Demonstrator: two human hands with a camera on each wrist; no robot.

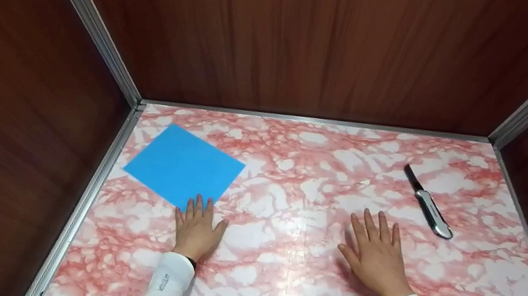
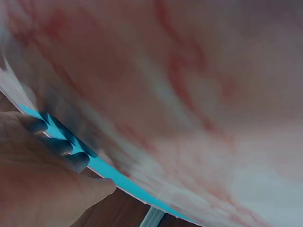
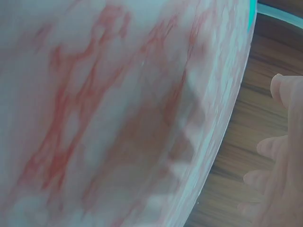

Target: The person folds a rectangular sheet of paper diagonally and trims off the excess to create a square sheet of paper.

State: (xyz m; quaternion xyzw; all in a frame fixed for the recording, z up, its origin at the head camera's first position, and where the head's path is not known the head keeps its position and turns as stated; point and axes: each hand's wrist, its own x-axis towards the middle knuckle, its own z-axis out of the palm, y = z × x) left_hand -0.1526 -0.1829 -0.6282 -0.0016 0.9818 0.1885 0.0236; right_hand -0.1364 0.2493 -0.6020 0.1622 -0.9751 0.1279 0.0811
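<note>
A blue square sheet of paper (image 1: 184,166) lies flat on the left side of the table, turned at an angle. My left hand (image 1: 197,233) has its fingers spread, with the fingertips over the sheet's near corner in the head view. In the left wrist view, the fingers (image 2: 61,145) overlap a narrow strip of the blue paper (image 2: 120,179). Over on the right, my right hand (image 1: 378,261) is spread flat and holds nothing. Beyond it lies a folding saw or knife (image 1: 430,208) with a dark blade extended and a silver-and-black handle.
The table (image 1: 300,186) has a red-and-white marbled top. Dark wooden panels rise at the back (image 1: 313,44), left (image 1: 5,126) and right, joined by metal edge strips (image 1: 103,164). In the right wrist view, part of the wood-grain panel (image 3: 236,137) shows past the table's edge.
</note>
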